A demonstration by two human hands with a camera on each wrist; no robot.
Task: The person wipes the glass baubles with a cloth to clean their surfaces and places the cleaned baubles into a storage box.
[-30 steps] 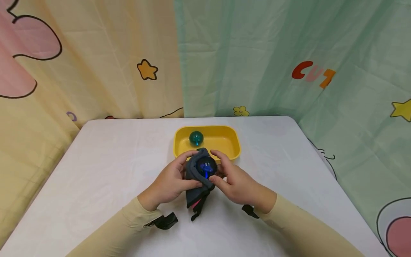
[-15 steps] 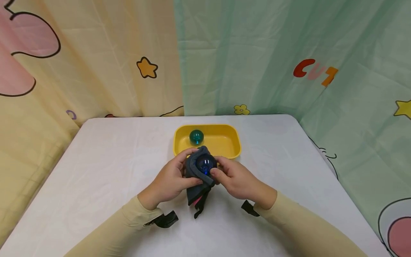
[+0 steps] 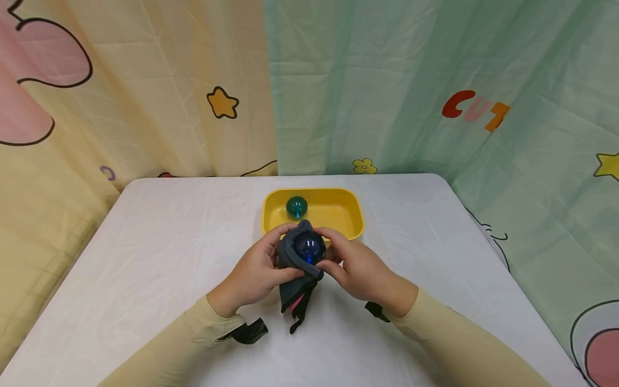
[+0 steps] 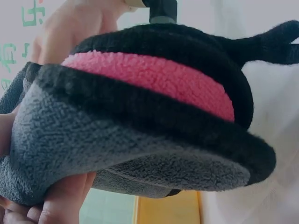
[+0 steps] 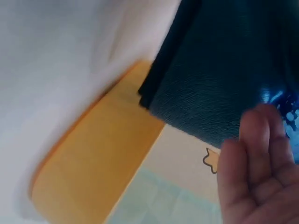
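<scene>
My left hand [image 3: 253, 273] grips a folded grey fleece cloth [image 3: 292, 294] with black edging, above the white table. A pink layer and a black loop show at its lower end, clearer on the cloth [image 4: 140, 130] in the left wrist view. Nestled in the cloth's upper fold is a glossy, see-through dark blue ball [image 3: 309, 247]. My right hand [image 3: 361, 271] holds that ball from the right, thumb near its lower edge and forefinger near its top. In the right wrist view, the right hand's fingers [image 5: 254, 149] lie against the blue ball [image 5: 290, 114].
Just beyond my hands stands a yellow tray [image 3: 359, 215], its near rim partly hidden by them. A see-through green ball [image 3: 296, 207] sits in its left part. The white table [image 3: 184, 226] ends at a patterned curtain [image 3: 319, 97] behind.
The right fingers shift around the blue ball, closing in on it half a second ago and spreading a little now. The left hand and cloth stay nearly in place.
</scene>
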